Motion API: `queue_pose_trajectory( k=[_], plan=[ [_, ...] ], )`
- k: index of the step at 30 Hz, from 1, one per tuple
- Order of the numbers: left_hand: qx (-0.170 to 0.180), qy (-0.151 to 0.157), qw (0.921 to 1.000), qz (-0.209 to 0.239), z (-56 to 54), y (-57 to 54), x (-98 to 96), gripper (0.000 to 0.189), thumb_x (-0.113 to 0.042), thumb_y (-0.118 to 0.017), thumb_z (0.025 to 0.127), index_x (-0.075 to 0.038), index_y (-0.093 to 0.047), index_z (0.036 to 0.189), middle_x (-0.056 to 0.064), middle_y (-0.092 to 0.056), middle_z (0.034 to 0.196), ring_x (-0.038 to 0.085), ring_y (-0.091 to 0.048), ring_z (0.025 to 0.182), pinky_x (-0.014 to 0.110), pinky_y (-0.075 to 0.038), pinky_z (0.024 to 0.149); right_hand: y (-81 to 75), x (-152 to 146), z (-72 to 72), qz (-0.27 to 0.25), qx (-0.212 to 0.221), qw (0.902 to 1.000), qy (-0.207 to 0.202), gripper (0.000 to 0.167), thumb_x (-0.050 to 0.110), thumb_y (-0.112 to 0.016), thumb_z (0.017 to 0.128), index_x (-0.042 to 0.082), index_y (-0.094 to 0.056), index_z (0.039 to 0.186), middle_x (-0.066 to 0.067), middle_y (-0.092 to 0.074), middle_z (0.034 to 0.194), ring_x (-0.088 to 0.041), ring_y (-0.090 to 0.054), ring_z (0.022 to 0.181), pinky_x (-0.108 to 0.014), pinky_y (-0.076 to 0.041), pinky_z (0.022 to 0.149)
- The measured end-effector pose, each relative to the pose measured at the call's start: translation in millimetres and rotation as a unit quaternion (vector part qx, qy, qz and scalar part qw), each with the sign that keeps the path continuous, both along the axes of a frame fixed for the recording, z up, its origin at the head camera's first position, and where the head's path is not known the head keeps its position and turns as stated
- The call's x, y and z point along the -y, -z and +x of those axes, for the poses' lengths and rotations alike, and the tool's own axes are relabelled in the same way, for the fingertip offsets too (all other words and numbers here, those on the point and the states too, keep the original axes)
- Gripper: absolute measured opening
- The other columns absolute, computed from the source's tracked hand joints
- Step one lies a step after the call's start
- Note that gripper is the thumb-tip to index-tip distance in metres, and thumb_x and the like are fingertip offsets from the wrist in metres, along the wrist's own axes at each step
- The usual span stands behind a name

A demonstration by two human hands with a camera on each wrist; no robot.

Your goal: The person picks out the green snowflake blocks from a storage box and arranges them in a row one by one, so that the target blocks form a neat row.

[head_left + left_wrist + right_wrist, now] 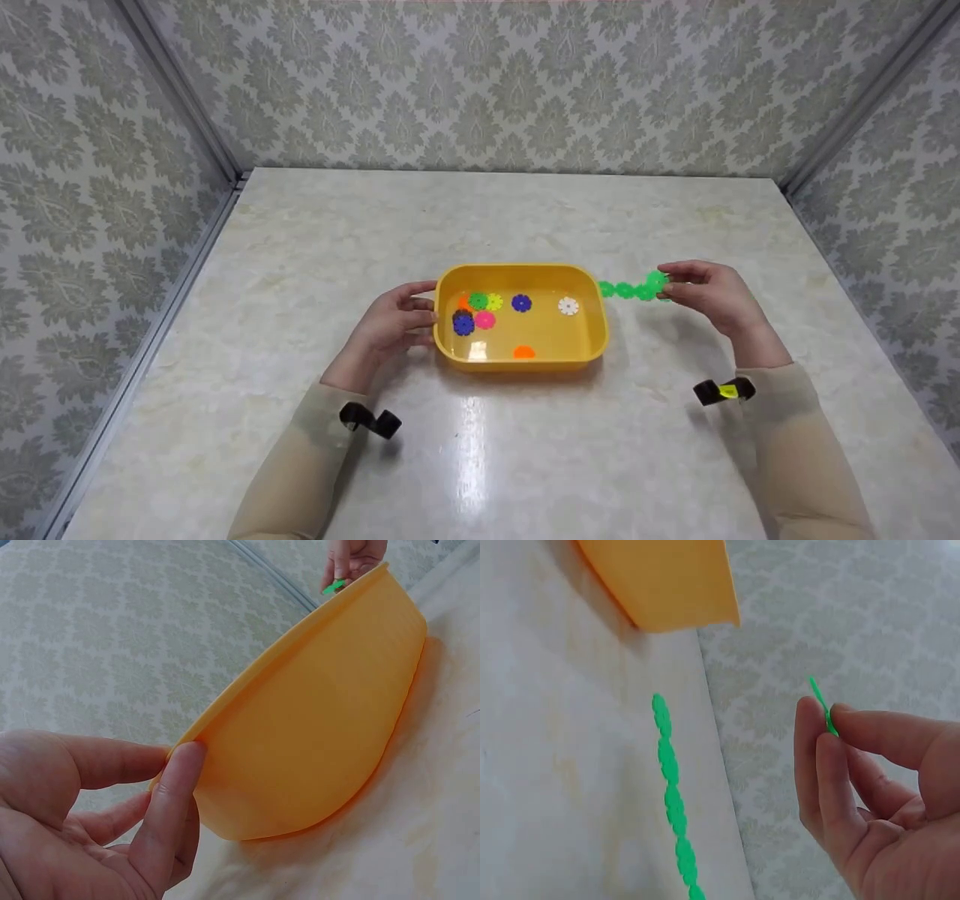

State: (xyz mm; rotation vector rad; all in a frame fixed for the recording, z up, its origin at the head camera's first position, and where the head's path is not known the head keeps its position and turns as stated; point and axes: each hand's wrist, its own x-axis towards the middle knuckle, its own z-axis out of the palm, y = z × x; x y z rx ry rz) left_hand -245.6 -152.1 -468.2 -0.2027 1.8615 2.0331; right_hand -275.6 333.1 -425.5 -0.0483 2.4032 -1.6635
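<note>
My left hand (386, 326) is at the left end of a yellow plastic basin (525, 366). In the left wrist view its thumb and fingers pinch the basin's rim (199, 729). Off the basin's right side, my right hand (709, 300) pinches a thin green snowflake disc (820, 701) between thumb and fingertips. Below that disc, a chain of linked green snowflake discs (673, 810) lies on the table; the head view has the basin covering its left end. Inside the basin lie a white disc (568, 306), a pink disc (485, 320) and several others.
The pale marbled table (360, 225) runs back to a patterned wall (487, 90). Orange (524, 352), yellow (494, 301) and blue discs (521, 303) lie spread over the basin floor. Black bands (370, 421) sit around both sleeves.
</note>
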Motion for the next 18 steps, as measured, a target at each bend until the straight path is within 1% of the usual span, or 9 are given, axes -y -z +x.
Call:
queue_pose_trajectory(
  k=[3,9,11,14,16,18],
  plan=[
    [0.000,0.002,1.0000,-0.005,-0.1,-0.9,0.6,0.059,0.004,-0.066,0.095,-0.015,-0.050,0.149,0.010,-0.060,0.117,0.017,-0.068,0.085,0.032,-0.065,0.071,3.3,-17,-5.3,-0.003,0.012,0.9997,0.022,0.054,0.011,-0.064,0.102,-0.007,-0.046,0.149,0.011,-0.063,0.104,0.001,-0.071,0.091,-0.016,-0.058,0.091],
    [-0.001,0.005,1.0000,-0.008,-0.1,-2.4,0.4,0.059,0.003,-0.066,0.095,-0.014,-0.050,0.149,0.012,-0.061,0.119,0.018,-0.069,0.084,0.033,-0.066,0.073,9.3,-51,-13.1,-0.037,0.028,0.9959,0.078,0.056,0.008,-0.061,0.102,-0.007,-0.040,0.153,0.015,-0.066,0.098,0.003,-0.071,0.088,-0.013,-0.058,0.087],
    [-0.001,0.006,0.9999,-0.009,0.1,-2.9,0.5,0.059,0.002,-0.066,0.095,-0.014,-0.050,0.150,0.012,-0.060,0.120,0.018,-0.069,0.084,0.033,-0.066,0.073,11.1,-62,-13.8,-0.055,0.035,0.9930,0.099,0.055,0.006,-0.061,0.102,-0.005,-0.041,0.153,0.015,-0.068,0.095,0.002,-0.072,0.086,-0.013,-0.058,0.085],
    [0.000,0.008,0.9999,-0.011,0.4,-2.8,0.8,0.059,0.002,-0.066,0.095,-0.014,-0.050,0.150,0.012,-0.060,0.120,0.019,-0.069,0.085,0.032,-0.066,0.074,15.1,-77,-13.5,-0.084,0.045,0.9859,0.137,0.050,0.004,-0.062,0.101,-0.001,-0.048,0.148,0.015,-0.070,0.091,0.001,-0.072,0.083,-0.014,-0.059,0.082],
    [0.001,0.007,0.9999,-0.012,0.7,-2.9,0.7,0.059,0.002,-0.066,0.096,-0.014,-0.050,0.150,0.012,-0.060,0.120,0.019,-0.068,0.085,0.033,-0.065,0.074,18.5,-86,-13.4,-0.092,0.050,0.9807,0.165,0.047,0.005,-0.064,0.100,0.003,-0.053,0.145,0.017,-0.071,0.088,0.001,-0.072,0.081,-0.014,-0.059,0.079],
    [0.003,0.006,0.9999,-0.015,0.6,-2.8,0.6,0.059,0.002,-0.066,0.096,-0.015,-0.050,0.149,0.012,-0.060,0.120,0.019,-0.068,0.085,0.032,-0.065,0.074,22.2,-95,-14.0,-0.093,0.057,0.9751,0.194,0.048,0.005,-0.065,0.099,0.004,-0.054,0.145,0.018,-0.070,0.087,0.001,-0.072,0.079,-0.014,-0.059,0.078]
  ],
)
